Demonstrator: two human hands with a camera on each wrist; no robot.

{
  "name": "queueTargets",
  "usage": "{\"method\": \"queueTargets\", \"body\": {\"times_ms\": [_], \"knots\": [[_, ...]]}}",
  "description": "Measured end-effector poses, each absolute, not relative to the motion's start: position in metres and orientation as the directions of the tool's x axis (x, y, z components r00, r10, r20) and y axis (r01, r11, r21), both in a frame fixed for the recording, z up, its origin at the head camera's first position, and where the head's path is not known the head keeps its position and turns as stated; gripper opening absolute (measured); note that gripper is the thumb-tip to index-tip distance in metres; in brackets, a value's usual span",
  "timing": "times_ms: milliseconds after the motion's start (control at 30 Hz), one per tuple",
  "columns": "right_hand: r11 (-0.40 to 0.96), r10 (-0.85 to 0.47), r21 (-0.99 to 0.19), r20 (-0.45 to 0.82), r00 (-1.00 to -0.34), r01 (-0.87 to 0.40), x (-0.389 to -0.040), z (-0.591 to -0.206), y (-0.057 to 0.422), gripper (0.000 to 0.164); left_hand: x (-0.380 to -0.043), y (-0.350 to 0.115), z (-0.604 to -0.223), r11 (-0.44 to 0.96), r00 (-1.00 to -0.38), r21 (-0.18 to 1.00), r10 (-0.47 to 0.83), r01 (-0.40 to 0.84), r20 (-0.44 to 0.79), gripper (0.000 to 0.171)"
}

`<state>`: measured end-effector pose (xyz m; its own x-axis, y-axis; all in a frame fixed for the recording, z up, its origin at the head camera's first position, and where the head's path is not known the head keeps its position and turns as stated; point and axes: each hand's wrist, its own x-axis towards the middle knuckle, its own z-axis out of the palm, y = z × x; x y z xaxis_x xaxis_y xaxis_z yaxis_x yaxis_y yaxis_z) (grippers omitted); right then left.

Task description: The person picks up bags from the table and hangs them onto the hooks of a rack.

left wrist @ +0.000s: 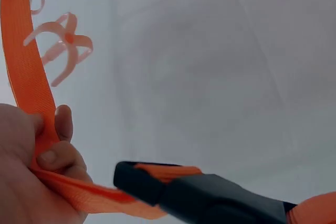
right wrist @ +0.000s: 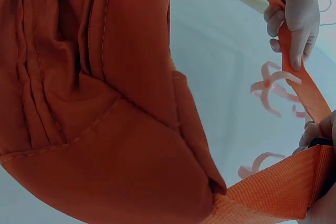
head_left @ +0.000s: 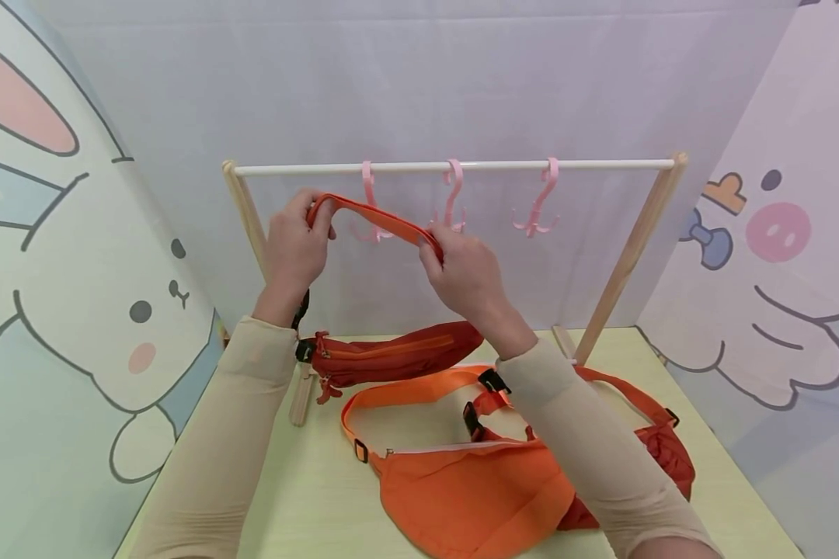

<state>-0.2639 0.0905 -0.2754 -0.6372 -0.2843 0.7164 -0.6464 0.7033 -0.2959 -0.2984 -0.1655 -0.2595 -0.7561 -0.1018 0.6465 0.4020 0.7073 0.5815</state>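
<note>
My left hand (head_left: 297,244) and right hand (head_left: 467,268) each grip an orange webbing strap (head_left: 377,214), raised in front of the white rail and stretched between them. From it hangs a red waist bag (head_left: 395,355) with an orange zip line, low under my hands. A black buckle (left wrist: 205,195) sits on the strap below my left hand in the left wrist view. The bag's creased fabric (right wrist: 121,150) fills much of the right wrist view. Behind the strap, pink hooks (head_left: 454,194) hang from the rail (head_left: 290,169); the left one (head_left: 368,186) is partly covered by it.
An orange waist bag (head_left: 468,489) lies on the table (head_left: 294,481), its strap (head_left: 405,390) looped behind. Another red bag (head_left: 671,458) is at the right, partly hidden by my right sleeve. Wooden posts (head_left: 625,264) hold the rail; a third pink hook (head_left: 541,198) hangs at right.
</note>
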Motion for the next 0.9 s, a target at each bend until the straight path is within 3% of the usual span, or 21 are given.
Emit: {"method": "queueTargets", "body": {"times_ms": [367, 900], "knots": [[0.773, -0.297, -0.280, 0.634, -0.714, -0.570, -0.278, -0.286, 0.087, 0.016, -0.316, -0.167, -0.274, 0.690, -0.855, 0.646, -0.077, 0.326, 0.513, 0.031], [0.787, -0.272, -0.339, 0.559, -0.783, -0.516, -0.289, -0.307, 0.088, 0.020, -0.306, -0.164, -0.300, 0.692, -0.846, 0.631, -0.054, 0.352, 0.531, 0.033]]}}
